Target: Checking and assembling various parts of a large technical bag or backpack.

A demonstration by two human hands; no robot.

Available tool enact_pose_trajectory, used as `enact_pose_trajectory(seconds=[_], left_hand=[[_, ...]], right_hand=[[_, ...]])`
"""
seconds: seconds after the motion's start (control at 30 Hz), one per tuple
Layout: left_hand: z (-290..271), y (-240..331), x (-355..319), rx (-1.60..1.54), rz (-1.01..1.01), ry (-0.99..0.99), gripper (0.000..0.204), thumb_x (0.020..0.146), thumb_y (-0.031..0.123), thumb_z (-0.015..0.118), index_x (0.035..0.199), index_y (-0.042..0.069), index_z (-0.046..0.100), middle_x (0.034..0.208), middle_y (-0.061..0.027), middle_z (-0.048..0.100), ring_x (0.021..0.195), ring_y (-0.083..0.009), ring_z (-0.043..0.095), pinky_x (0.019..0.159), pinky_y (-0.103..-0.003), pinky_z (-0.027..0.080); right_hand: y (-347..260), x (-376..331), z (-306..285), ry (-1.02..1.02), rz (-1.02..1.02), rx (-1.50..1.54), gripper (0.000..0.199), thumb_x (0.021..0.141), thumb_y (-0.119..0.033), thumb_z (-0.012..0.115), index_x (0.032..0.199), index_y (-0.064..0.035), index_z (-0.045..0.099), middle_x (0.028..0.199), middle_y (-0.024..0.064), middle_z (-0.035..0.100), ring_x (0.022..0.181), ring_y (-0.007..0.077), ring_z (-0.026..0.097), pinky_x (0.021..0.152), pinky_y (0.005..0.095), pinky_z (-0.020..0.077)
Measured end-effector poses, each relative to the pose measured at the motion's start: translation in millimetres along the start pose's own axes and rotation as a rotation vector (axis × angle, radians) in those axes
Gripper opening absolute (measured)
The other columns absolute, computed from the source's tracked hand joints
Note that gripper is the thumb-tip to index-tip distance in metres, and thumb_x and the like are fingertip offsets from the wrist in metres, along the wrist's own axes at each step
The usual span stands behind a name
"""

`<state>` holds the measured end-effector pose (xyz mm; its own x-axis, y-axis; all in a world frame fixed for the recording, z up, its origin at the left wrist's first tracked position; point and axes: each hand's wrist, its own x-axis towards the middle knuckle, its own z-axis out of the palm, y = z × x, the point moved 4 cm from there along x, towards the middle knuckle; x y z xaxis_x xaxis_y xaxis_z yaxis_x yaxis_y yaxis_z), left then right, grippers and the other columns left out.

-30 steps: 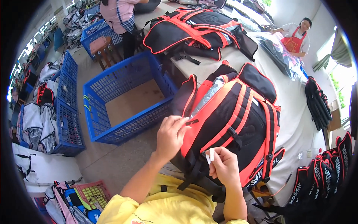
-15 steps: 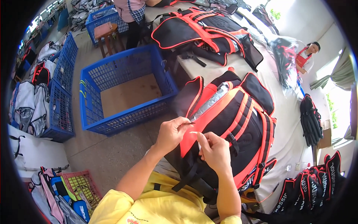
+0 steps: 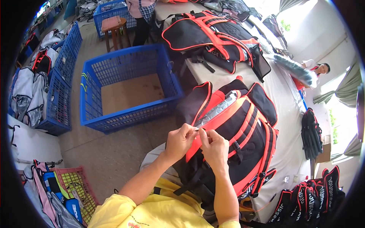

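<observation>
A black and orange-red backpack (image 3: 249, 161) lies on the table in front of me, its straps facing up. Silver lining (image 3: 217, 108) shows along its unfastened side opening. Over the near end of that opening, my left hand (image 3: 178, 142) pinches a small dark thing between thumb and fingertips; it is too small to name. My right hand (image 3: 215, 150) is closed in a pinch right beside it, the fingertips of both hands nearly touching. Whatever the right fingers hold is hidden. Black webbing straps hang from the bag's near end.
A big blue crate (image 3: 133, 112) stands on the floor to the left. Another backpack (image 3: 216, 36) lies farther along the table (image 3: 292, 125). A co-worker (image 3: 317, 72) at far right handles a plastic-wrapped bundle. Several black bags (image 3: 310, 201) stand at lower right.
My hands have come together, the right fingertips now meeting the left ones. The co-worker's plastic-wrapped bundle has tipped from upright to nearly flat. My view has shifted slightly.
</observation>
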<state>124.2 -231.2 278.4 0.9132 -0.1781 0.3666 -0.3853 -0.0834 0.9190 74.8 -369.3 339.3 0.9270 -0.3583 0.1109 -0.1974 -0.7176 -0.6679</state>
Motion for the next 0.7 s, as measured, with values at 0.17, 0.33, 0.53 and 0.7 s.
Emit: enact_pose_trajectory(seconds=[0.17, 0.33, 0.53, 0.7], left_hand=[[3.9, -7.8, -1.1, -0.02, 0.07, 0.038, 0.015, 0.096, 0.002, 0.077, 0.098, 0.001, 0.062, 0.085, -0.0125, 0.075, 0.073, -0.0182, 0.074, 0.065, -0.031, 0.058], [8.8, -14.0, -2.7, -0.193, -0.029, 0.076, 0.01, 0.098, -0.003, 0.073, 0.105, 0.0, 0.067, 0.091, -0.0116, 0.077, 0.075, -0.0104, 0.071, 0.068, -0.027, 0.058], [2.5, -3.9, -0.1, -0.05, 0.123, 0.038, 0.018, 0.095, -0.006, 0.073, 0.112, 0.0, 0.071, 0.093, -0.0136, 0.077, 0.078, -0.0154, 0.074, 0.07, -0.028, 0.059], [-0.7, -1.4, 0.5, 0.002, 0.151, 0.045, 0.025, 0.092, -0.004, 0.074, 0.115, 0.003, 0.073, 0.095, -0.016, 0.077, 0.079, -0.0258, 0.077, 0.069, -0.034, 0.06]], right_hand=[[1.0, -0.4, 2.2, 0.007, 0.018, -0.006, 0.036, 0.103, -0.03, 0.074, 0.085, 0.002, 0.072, 0.055, 0.0062, 0.061, 0.046, 0.0115, 0.06, 0.049, 0.0297, 0.0461], [0.0, -0.9, 2.0, 0.032, -0.023, -0.01, 0.036, 0.102, -0.03, 0.074, 0.086, 0.0017, 0.073, 0.053, 0.0077, 0.06, 0.043, 0.013, 0.057, 0.05, 0.0309, 0.0444], [-3.4, -1.1, 2.8, -0.002, 0.031, -0.011, 0.033, 0.102, -0.029, 0.073, 0.088, 0.0003, 0.074, 0.057, 0.0086, 0.062, 0.047, 0.0161, 0.058, 0.053, 0.0337, 0.0456], [-4.5, -3.1, 4.3, -0.009, -0.035, -0.053, 0.027, 0.101, -0.026, 0.072, 0.091, -0.0014, 0.075, 0.06, 0.0097, 0.064, 0.051, 0.0208, 0.063, 0.055, 0.0353, 0.0477]])
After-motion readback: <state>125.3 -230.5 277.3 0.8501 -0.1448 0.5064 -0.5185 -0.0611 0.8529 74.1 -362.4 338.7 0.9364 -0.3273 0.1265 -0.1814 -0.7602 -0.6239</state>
